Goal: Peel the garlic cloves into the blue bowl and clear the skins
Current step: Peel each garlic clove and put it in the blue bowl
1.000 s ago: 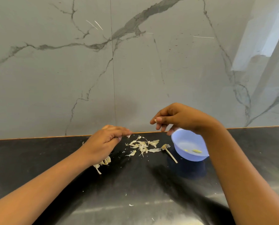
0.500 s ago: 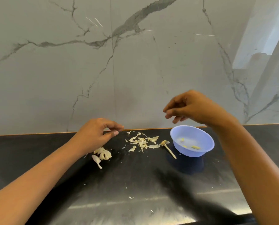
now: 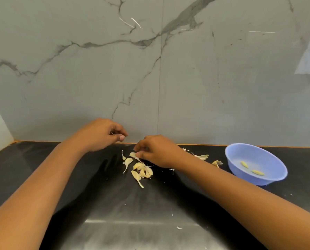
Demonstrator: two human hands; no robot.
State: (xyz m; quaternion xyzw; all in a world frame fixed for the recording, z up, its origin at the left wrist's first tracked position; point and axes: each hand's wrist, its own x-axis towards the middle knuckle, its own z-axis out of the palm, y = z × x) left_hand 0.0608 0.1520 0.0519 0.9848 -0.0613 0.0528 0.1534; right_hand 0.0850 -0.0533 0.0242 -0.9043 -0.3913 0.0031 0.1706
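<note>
Several unpeeled garlic cloves (image 3: 141,170) lie in a loose cluster on the black counter (image 3: 114,204). My right hand (image 3: 156,152) reaches down over the back of the cluster and its fingertips pinch one clove (image 3: 132,154) at the top. My left hand (image 3: 100,135) hovers just left of it above the counter, fingers curled with thumb against fingertips; a thin bit of skin may be between them. The blue bowl (image 3: 269,177) stands at the right with two peeled cloves (image 3: 250,168) inside.
Peeled skins (image 3: 203,156) lie behind my right forearm, between the cluster and the bowl. Small skin flakes (image 3: 179,227) dot the near counter. A grey marble wall (image 3: 159,78) rises right behind the counter's back edge.
My right hand came down and left from above the bowl to the clove cluster and took hold of a clove. The view shifted left, so the bowl now sits farther right.
</note>
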